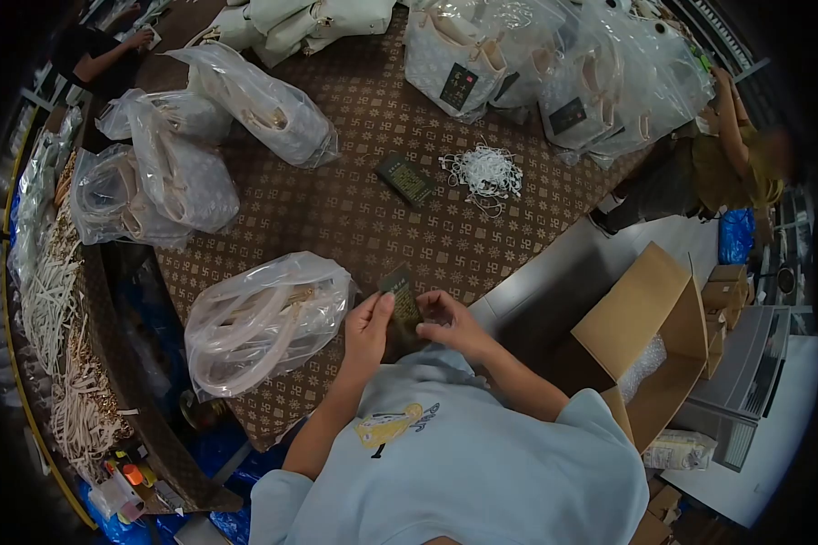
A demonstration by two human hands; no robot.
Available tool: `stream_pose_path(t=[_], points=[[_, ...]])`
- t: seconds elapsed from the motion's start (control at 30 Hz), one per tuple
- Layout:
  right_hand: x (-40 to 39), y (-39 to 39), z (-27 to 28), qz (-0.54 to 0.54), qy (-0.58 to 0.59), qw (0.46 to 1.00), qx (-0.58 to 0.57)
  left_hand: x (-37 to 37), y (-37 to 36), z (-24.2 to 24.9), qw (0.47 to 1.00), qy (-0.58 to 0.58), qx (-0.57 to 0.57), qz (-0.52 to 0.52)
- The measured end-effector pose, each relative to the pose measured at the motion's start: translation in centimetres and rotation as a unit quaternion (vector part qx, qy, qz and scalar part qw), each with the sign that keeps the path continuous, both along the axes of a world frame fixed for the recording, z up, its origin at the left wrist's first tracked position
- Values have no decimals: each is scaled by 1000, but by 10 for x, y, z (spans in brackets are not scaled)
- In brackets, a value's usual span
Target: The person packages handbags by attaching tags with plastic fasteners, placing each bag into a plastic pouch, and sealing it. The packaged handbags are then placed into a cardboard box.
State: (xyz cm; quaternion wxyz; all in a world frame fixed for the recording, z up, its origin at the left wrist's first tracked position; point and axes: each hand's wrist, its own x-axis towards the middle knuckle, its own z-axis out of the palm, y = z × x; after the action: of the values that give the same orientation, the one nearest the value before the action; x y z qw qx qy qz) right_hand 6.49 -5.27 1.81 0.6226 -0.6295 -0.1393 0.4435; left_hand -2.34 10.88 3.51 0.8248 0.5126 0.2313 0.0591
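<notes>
My left hand pinches a dark green hang tag with gold print, held up just in front of my shirt. At the tag's right edge is my right hand, its fingers curled; whatever they hold, if anything, is too small to make out. Left of my hands lies a handbag in a clear plastic bag, its pale handles showing. Farther up the table rest a stack of dark printed tags and, right of it, a tangled heap of white tag strings.
Bagged handbags stand at the table's left and far right. Pale green bags lie at the back. An open carton stands right of me. One person works at right, another at far left.
</notes>
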Motion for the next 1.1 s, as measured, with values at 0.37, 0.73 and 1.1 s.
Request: stream_pose_path(t=[0.37,0.73,1.1], points=[[178,12,-70,-72,-441,820,-357,-12,-12,0,994,82,53,49],[77,11,-12,-77,-103,992,-7,-17,-1,2,938,62,-338,-30],[-13,-20,27,139,-63,988,28,-17,11,-16,941,-36,-337,12]])
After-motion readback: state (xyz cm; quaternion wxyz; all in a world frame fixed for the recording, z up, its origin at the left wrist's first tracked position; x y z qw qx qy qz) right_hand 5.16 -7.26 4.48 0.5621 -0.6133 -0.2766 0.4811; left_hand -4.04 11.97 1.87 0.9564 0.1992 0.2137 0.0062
